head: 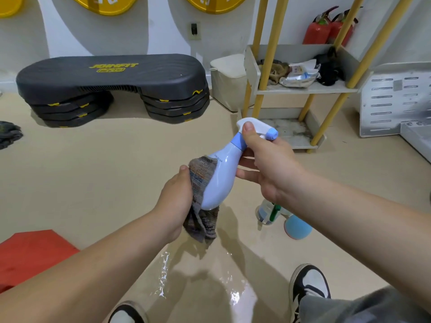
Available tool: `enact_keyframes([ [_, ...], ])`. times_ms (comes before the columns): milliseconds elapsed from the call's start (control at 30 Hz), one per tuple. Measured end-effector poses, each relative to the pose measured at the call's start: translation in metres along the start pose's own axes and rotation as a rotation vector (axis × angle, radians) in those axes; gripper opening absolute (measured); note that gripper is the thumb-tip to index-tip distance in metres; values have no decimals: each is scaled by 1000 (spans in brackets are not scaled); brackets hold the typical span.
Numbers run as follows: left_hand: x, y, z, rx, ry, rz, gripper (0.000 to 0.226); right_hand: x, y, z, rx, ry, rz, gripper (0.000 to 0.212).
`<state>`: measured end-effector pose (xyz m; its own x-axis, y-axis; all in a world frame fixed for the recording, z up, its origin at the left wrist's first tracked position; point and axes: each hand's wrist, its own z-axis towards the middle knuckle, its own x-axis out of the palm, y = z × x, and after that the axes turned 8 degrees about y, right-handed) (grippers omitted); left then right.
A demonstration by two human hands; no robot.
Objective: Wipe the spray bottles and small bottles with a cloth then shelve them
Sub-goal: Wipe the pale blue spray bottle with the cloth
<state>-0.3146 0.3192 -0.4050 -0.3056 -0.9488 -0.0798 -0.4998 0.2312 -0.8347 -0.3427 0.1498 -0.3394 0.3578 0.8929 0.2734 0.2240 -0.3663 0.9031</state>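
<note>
Slippage worries me: my right hand (268, 164) grips the spray bottle (219, 180) only at its neck, mid-air above the floor (93, 183), while my left hand (175, 197) holds the cloth (200, 173) against its body. Hard rubbing could twist it loose onto the wet patch (163, 271).

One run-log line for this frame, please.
phase: wiping | right hand: grips spray bottle at neck | left hand: holds cloth against bottle body | shelf: bottle not placed | pending: clear bottle on floor

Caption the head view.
Left hand holds a cloth against a spray bottle; right hand grips its neck.
</note>
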Motion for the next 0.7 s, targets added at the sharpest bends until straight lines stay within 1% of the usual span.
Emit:
enact_keyframes([
  [33,2,-2,-3,44,-48,48,49,2,-1,-2,5,7,-3,31],
  [67,5,-4,-6,149,-95,152,47,3,-2,-3,11,16,-10,31],
  [167,13,-8,-20,608,-174,660,34,11,-13,-8,43,85,-55,31],
  [200,15,-10,-23,688,-181,761,31,14,-18,-10,53,119,-73,30],
  [233,15,-11,-21,705,-159,800,31,16,-20,-12,54,139,-89,30],
  [267,13,-14,-19,685,-106,772,32,17,-21,-13,45,146,-108,29],
  [300,9,-15,-15,647,-23,694,34,18,-20,-13,31,143,-131,29],
  [367,0,-18,-9,526,125,457,40,16,-16,-11,17,129,-155,31],
  [400,-5,-18,-6,408,141,333,45,14,-14,-10,15,120,-148,32],
  [467,-12,-16,-2,110,140,92,50,12,-10,-7,-7,107,-118,32],
  [500,-12,-14,-2,-9,173,-38,50,10,-9,-5,-25,102,-109,31],
  [533,-8,-13,-6,-87,209,-163,49,8,-7,-3,-44,98,-106,31],
  [600,0,-15,-14,-126,253,-326,44,3,-4,2,-77,85,-118,32],
  [700,4,-19,-17,-102,263,-355,49,-1,-3,3,-89,80,-134,32],
])
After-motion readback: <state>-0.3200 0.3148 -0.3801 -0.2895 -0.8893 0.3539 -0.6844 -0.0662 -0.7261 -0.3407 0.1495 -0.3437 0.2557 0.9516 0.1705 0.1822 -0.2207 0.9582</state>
